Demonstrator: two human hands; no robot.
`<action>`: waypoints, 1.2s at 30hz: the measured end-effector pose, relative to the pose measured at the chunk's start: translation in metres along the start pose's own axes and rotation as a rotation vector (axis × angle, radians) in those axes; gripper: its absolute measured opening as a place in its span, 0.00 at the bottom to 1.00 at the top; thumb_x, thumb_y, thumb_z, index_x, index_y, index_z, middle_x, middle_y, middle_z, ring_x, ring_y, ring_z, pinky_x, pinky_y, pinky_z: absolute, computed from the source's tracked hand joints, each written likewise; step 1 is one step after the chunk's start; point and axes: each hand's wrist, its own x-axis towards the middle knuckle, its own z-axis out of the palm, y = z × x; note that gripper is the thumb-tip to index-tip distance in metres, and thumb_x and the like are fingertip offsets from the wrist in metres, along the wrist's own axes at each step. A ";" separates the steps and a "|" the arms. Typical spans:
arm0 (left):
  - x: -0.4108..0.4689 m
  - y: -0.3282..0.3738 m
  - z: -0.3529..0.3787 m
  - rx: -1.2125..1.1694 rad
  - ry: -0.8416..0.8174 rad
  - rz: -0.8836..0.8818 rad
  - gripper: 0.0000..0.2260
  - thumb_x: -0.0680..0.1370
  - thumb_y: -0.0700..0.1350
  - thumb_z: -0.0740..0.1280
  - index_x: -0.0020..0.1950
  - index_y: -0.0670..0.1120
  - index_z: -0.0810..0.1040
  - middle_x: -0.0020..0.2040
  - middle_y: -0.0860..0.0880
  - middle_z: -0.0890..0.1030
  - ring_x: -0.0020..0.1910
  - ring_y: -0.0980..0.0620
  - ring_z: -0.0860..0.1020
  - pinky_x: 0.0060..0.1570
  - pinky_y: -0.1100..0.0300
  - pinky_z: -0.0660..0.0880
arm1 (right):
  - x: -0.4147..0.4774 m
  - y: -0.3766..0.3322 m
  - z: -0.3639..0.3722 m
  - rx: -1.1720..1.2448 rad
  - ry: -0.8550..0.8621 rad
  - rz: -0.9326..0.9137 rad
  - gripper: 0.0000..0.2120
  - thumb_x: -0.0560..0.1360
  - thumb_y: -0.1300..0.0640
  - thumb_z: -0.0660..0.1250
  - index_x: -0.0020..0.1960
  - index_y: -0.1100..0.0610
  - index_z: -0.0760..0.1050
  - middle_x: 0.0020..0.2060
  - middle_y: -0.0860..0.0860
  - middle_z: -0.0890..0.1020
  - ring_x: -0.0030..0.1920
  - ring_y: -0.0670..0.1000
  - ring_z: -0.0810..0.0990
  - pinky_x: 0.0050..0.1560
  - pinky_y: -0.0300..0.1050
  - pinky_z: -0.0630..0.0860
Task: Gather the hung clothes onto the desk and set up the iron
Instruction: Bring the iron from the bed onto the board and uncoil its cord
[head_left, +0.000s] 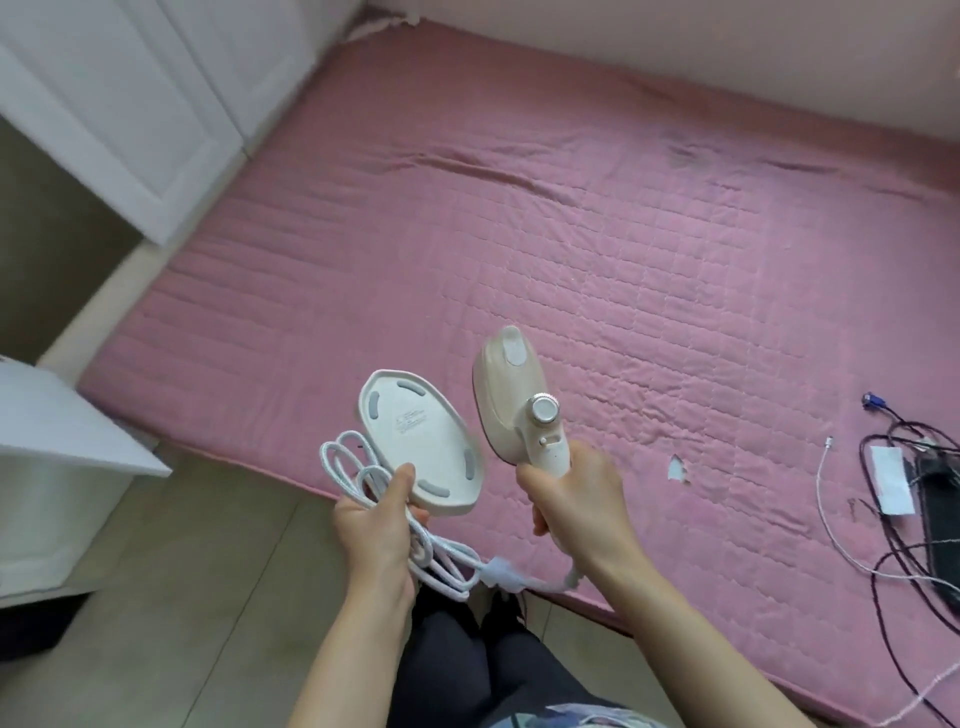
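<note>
My right hand (574, 506) grips the handle of a cream handheld iron (511, 395), whose nose points up and away over the pink mattress (649, 249). My left hand (376, 525) holds the iron's cream base plate (418, 449), underside up, together with coiled loops of the white cord (358, 467). The cord runs from the loops past a plug piece (501, 571) to the bottom of the iron's handle. No hung clothes are in view.
A white desk corner (67, 431) stands at the left edge. White cabinet doors (130, 93) rise at the upper left. Black and white cables and a dark device (930, 525) lie on the mattress at the right. Beige tile floor (208, 597) lies below.
</note>
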 end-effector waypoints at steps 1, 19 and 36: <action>-0.004 -0.003 -0.009 -0.029 0.026 -0.003 0.08 0.72 0.41 0.73 0.41 0.41 0.74 0.25 0.44 0.74 0.21 0.50 0.72 0.26 0.59 0.70 | -0.005 -0.002 0.002 -0.019 -0.025 -0.028 0.04 0.66 0.63 0.63 0.36 0.65 0.72 0.25 0.60 0.79 0.21 0.49 0.77 0.23 0.36 0.69; -0.047 -0.033 -0.208 -0.426 0.532 -0.091 0.08 0.72 0.41 0.72 0.43 0.38 0.76 0.28 0.42 0.76 0.19 0.53 0.72 0.20 0.64 0.69 | -0.102 -0.058 0.146 -0.292 -0.589 -0.420 0.07 0.66 0.63 0.64 0.33 0.64 0.69 0.19 0.55 0.75 0.19 0.49 0.72 0.22 0.39 0.65; -0.019 -0.055 -0.478 -0.568 0.824 -0.085 0.06 0.71 0.39 0.71 0.40 0.40 0.75 0.29 0.45 0.77 0.25 0.49 0.76 0.28 0.59 0.74 | -0.270 -0.126 0.374 -0.348 -0.805 -0.502 0.09 0.67 0.59 0.66 0.36 0.65 0.72 0.23 0.58 0.79 0.21 0.47 0.75 0.24 0.37 0.69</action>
